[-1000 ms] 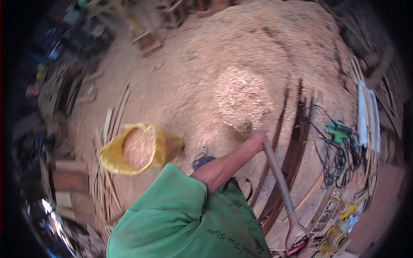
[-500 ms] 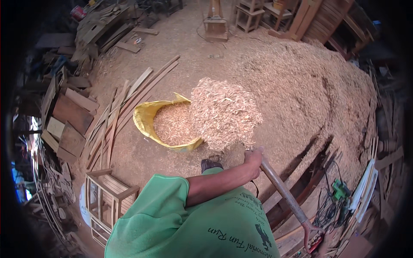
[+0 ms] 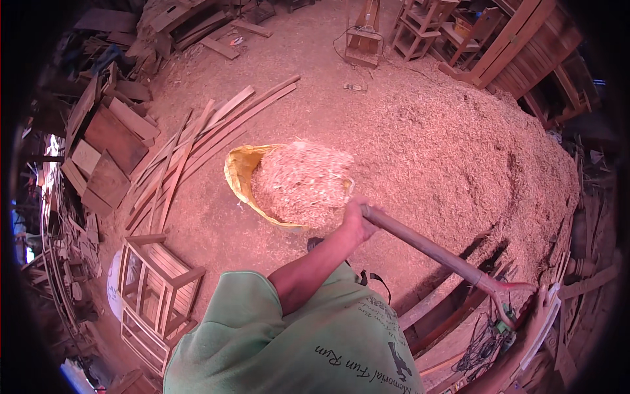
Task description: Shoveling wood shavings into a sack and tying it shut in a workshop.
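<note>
My left hand (image 3: 357,222) is wrapped round the lower shaft of a shovel (image 3: 430,248), close to its load. At the far right end, my right hand (image 3: 535,313) is closed on the shovel's forked red handle, partly lost in shade. A heap of pale wood shavings (image 3: 308,172), blurred by motion, covers the blade and lies over the mouth of a yellow sack (image 3: 241,172). The sack stands open on the floor in front of me, with shavings inside. The blade itself is hidden.
A wide pile of shavings (image 3: 459,144) spreads to the right. Long wooden strips (image 3: 197,148) lie left of the sack. A wooden frame (image 3: 164,289) stands near left. Stools (image 3: 420,29) stand far right. A green power tool (image 3: 505,318) and black cables (image 3: 482,351) lie near right.
The loaded shovel has swung left over the sack, and its shavings now cover much of the opening. The handle end has risen and moved outward to the right. The view has shifted.
</note>
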`<move>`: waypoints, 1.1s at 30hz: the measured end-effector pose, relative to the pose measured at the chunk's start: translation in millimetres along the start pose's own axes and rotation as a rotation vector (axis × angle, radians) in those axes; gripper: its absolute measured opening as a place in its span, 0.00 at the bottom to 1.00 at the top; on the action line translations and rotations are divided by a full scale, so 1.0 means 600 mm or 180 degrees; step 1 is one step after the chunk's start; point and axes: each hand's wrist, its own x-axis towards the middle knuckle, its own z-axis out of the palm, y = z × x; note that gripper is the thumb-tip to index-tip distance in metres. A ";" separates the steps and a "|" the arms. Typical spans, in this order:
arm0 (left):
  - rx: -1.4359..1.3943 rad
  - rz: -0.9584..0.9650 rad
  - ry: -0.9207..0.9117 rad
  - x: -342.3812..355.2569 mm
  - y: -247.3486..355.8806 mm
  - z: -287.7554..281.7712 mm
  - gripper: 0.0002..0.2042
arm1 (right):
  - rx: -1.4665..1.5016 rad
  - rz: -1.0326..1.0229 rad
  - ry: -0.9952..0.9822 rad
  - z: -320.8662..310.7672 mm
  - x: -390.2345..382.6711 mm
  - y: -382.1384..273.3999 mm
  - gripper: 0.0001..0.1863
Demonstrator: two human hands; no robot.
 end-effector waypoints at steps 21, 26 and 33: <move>0.0969 0.0049 -0.0944 -0.127 -0.179 0.033 0.07 | 0.1019 -0.0135 0.2148 -0.159 -0.267 0.382 0.18; 0.2581 -0.0346 -0.0526 -0.050 -0.322 -0.035 0.11 | 0.2315 0.1306 0.2988 -0.113 -0.471 0.674 0.21; 0.3975 -0.1464 0.0142 0.242 -0.489 -0.287 0.10 | 0.1633 0.4133 0.4260 0.032 -0.814 0.813 0.30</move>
